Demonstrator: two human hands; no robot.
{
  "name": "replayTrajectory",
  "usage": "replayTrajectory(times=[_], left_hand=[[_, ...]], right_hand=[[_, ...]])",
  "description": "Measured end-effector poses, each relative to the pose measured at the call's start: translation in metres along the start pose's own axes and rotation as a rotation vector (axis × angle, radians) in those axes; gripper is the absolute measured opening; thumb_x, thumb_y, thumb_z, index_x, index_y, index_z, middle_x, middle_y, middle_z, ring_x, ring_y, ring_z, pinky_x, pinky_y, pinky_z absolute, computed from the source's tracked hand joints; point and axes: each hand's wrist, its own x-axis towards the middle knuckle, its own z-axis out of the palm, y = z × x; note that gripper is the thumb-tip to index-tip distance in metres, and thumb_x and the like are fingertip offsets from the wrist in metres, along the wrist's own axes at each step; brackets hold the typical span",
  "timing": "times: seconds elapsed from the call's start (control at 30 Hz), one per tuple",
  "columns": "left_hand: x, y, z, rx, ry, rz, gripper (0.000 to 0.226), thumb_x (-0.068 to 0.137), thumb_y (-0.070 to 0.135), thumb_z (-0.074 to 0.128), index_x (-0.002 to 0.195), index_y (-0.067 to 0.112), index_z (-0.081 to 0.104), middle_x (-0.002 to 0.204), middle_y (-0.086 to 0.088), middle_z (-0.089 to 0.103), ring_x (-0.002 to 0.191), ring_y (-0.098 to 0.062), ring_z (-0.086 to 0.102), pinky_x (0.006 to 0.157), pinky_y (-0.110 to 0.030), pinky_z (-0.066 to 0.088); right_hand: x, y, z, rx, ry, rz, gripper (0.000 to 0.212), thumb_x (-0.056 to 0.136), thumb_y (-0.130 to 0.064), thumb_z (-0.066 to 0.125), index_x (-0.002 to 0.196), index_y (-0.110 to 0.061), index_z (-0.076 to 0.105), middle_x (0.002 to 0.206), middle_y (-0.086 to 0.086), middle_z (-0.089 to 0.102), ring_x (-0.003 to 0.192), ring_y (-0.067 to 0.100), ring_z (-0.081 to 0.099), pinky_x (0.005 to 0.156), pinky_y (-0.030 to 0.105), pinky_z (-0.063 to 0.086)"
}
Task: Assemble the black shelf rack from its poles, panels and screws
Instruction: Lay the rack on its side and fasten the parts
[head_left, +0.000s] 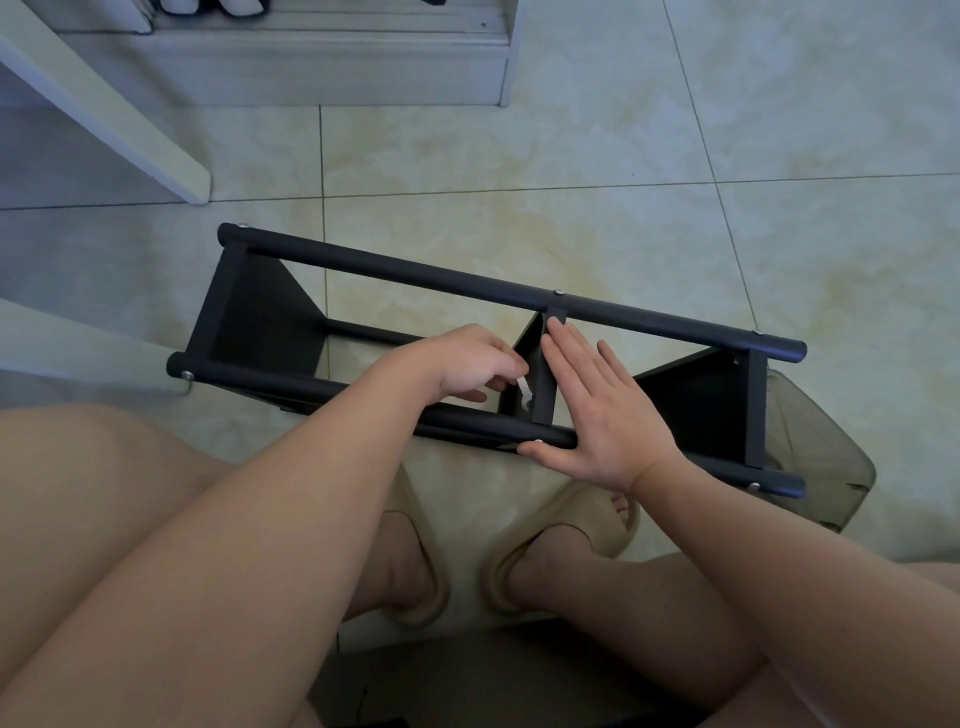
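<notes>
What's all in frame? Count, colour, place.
shelf rack: 1, black, on its side on the floor
panels: 3, black, between its poles
screws: 6 visible, silver, in the two upper poles
small tool: 1, whitish, at the middle panel; type unclear
plastic object: 1, translucent grey, beneath the rack's right end
white furniture: 2 pieces, top and upper left
slippers: 2, beige, on the feet
left hand: 1, pinches the tool
right hand: 1, flat on the middle panel and near pole

dim, bluish daylight | soft shadows | wide-angle bending at edges | sharp focus
</notes>
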Motion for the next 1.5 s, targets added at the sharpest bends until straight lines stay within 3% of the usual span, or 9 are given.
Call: replayTrajectory(times=[0.17, 0.4, 0.6, 0.77, 0.97, 1.5], left_hand=[[0.006, 0.001, 0.006, -0.179, 0.137, -0.050, 0.006, 0.093, 0.018, 0.067, 0.089, 0.021, 0.071, 0.080, 0.005, 0.073, 0.075, -0.007, 0.068, 0.074, -0.026, 0.053], [0.005, 0.006, 0.014, -0.158, 0.286, -0.009, 0.009, 0.089, 0.016, 0.072, 0.084, 0.023, 0.069, 0.078, 0.004, 0.073, 0.065, -0.004, 0.065, 0.052, -0.013, 0.043], [0.003, 0.011, 0.012, -0.208, 0.225, -0.013, 0.008, 0.091, 0.019, 0.069, 0.085, 0.024, 0.071, 0.076, 0.008, 0.075, 0.076, -0.007, 0.069, 0.077, -0.026, 0.052], [0.002, 0.012, 0.008, -0.148, 0.199, -0.049, 0.007, 0.091, 0.019, 0.068, 0.087, 0.023, 0.072, 0.077, 0.006, 0.076, 0.078, -0.008, 0.069, 0.073, -0.026, 0.050], [0.005, 0.011, 0.014, -0.248, 0.153, -0.142, 0.009, 0.096, 0.023, 0.065, 0.097, 0.018, 0.072, 0.075, 0.007, 0.074, 0.074, -0.008, 0.066, 0.085, -0.030, 0.054], [0.005, 0.012, 0.008, -0.171, 0.054, -0.182, 0.012, 0.098, 0.018, 0.060, 0.089, 0.017, 0.067, 0.068, 0.007, 0.074, 0.067, -0.007, 0.060, 0.070, -0.024, 0.051]], right_hand=[[0.000, 0.000, 0.000, 0.004, 0.008, 0.000, 0.109, 0.086, -0.078, 0.046, 0.162, -0.006, 0.015, 0.171, 0.006, 0.003, 0.158, 0.020, 0.002, 0.127, 0.048, 0.012], [0.000, 0.000, 0.001, 0.002, 0.017, -0.006, 0.108, 0.086, -0.078, 0.045, 0.162, -0.006, 0.016, 0.171, 0.007, 0.005, 0.158, 0.021, 0.004, 0.127, 0.049, 0.013], [0.000, 0.000, 0.001, 0.001, 0.013, -0.002, 0.109, 0.086, -0.079, 0.042, 0.162, -0.006, 0.015, 0.171, 0.007, 0.004, 0.158, 0.021, 0.003, 0.127, 0.049, 0.014], [0.000, 0.001, 0.001, 0.006, 0.010, -0.001, 0.109, 0.086, -0.078, 0.045, 0.162, -0.006, 0.015, 0.171, 0.007, 0.004, 0.158, 0.021, 0.003, 0.127, 0.049, 0.013], [0.000, -0.001, -0.001, 0.009, -0.007, 0.004, 0.109, 0.086, -0.077, 0.046, 0.162, -0.006, 0.014, 0.171, 0.007, 0.002, 0.158, 0.021, 0.001, 0.127, 0.048, 0.012], [0.000, 0.000, -0.001, 0.006, -0.007, 0.002, 0.109, 0.086, -0.078, 0.045, 0.162, -0.006, 0.016, 0.171, 0.007, 0.003, 0.158, 0.021, 0.001, 0.127, 0.049, 0.013]])
